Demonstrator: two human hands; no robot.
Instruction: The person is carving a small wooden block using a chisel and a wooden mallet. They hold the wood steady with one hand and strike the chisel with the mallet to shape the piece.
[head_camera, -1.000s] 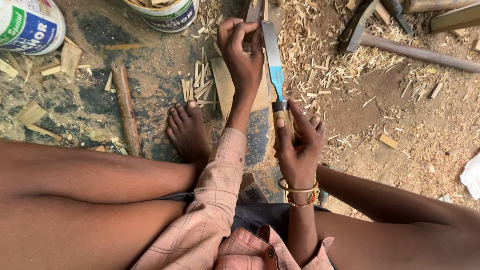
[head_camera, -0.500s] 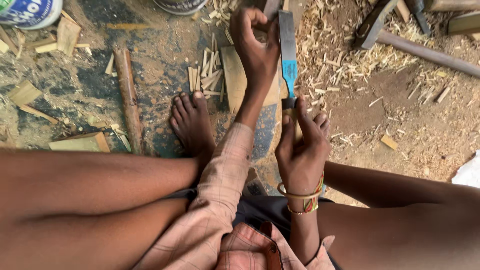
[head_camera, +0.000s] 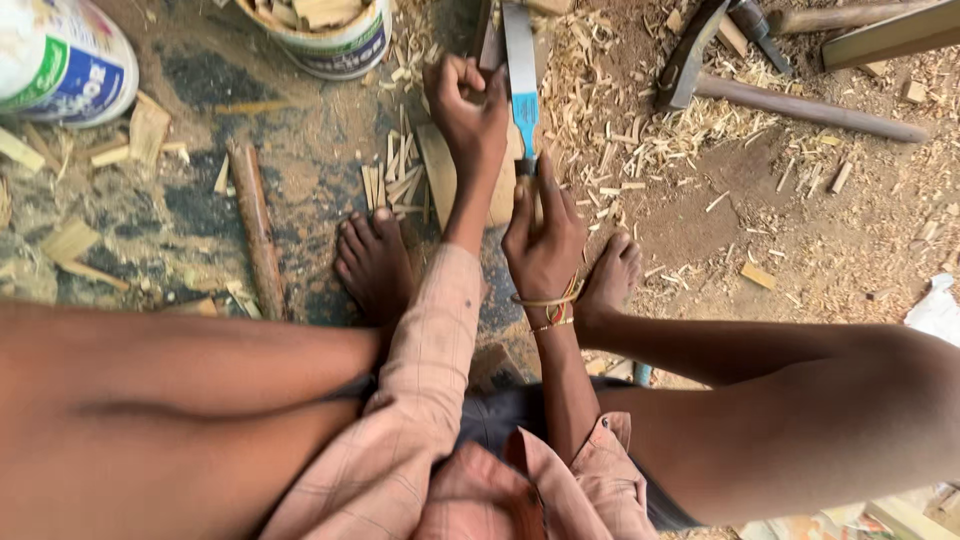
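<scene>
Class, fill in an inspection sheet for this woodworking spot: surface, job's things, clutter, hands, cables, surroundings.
Surface: bare earth floor, dusty, strewn with shavings.
Job's things: long blade with blue band lies along a flat wood piece.
Clutter: thin wood splints, offcuts, round stick.
Hands: left hand fisted at the blade's far part; right hand grips its handle.
Cables: nothing seen.
Surroundings: white bucket of wood pieces, hammer, white sack.

single head-worn view, looking steeply down, close over the seated person's knees onto the ground (head_camera: 300, 190).
</scene>
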